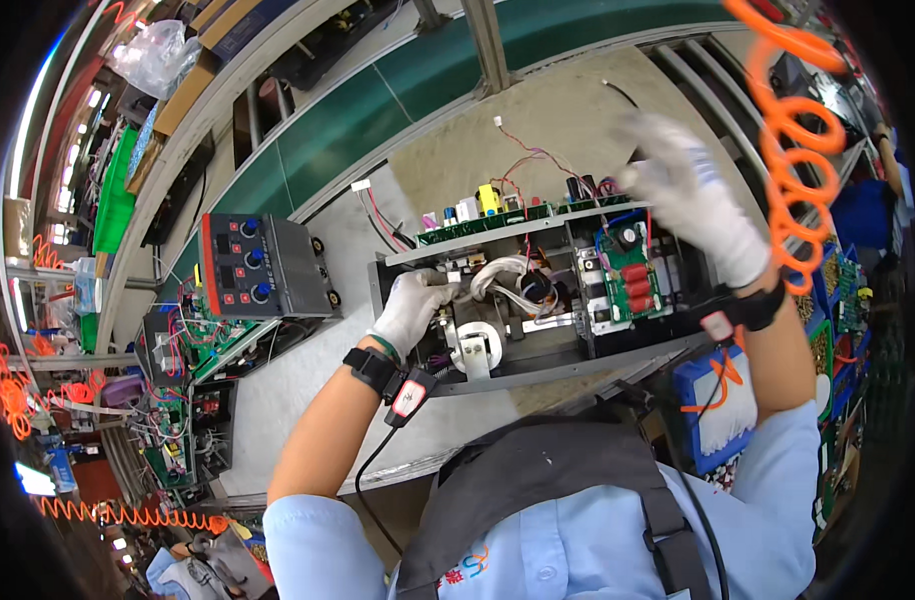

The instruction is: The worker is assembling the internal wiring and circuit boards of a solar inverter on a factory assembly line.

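Note:
An opened metal chassis [538, 380] lies lengthwise before me, packed with electronic parts. My left hand [410, 308], in a white work glove, is inside its left end. The fingers are bent together beside metal fittings, and what they grip is hidden. Next to it sit a round white coil [478, 348] and a looped bundle of white wires [505, 276]. Above the chassis's right end, my right hand [693, 195], also gloved, is raised and smeared by motion. Below that hand is a green circuit board [618, 262] with red cylindrical parts [635, 287]. A long circuit board [483, 228] runs along the far side.
A grey control unit with a red-framed knob panel [243, 262] stands at the left. An orange coiled air hose [793, 150] hangs at the right. Near my right elbow is a blue bin [713, 410] with white ties. Metal rollers [713, 90] lie at the far right.

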`<move>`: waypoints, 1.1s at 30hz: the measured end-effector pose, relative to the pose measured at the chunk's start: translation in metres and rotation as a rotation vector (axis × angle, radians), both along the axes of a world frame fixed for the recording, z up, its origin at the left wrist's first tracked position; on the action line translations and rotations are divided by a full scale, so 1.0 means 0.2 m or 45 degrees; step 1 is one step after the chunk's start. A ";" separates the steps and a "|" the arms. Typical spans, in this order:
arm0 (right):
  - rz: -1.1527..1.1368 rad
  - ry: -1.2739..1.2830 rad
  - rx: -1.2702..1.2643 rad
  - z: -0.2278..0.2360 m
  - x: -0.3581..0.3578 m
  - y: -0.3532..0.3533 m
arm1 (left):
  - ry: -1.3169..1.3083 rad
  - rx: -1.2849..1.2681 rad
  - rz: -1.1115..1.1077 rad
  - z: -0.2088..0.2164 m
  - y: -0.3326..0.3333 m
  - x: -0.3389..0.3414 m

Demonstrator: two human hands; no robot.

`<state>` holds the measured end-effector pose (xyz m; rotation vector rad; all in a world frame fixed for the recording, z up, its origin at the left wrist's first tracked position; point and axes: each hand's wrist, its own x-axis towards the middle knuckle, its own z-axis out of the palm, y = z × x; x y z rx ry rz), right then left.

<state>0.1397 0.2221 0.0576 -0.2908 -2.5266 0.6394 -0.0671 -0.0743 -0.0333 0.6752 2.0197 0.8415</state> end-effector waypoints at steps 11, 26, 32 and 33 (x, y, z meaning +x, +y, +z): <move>-0.416 -0.421 -0.122 -0.36 0.18 0.23 | -0.671 -0.495 0.217 -0.07 0.20 -0.08; -0.458 -0.464 -0.124 -0.38 0.19 0.23 | -0.662 -0.398 0.385 -0.09 0.18 -0.05; -0.524 -0.221 -0.239 -0.42 0.19 0.26 | -0.656 -0.381 0.438 -0.11 0.18 -0.04; -0.558 -0.288 -0.450 -0.41 0.19 0.27 | -0.647 -0.386 0.444 -0.11 0.18 -0.04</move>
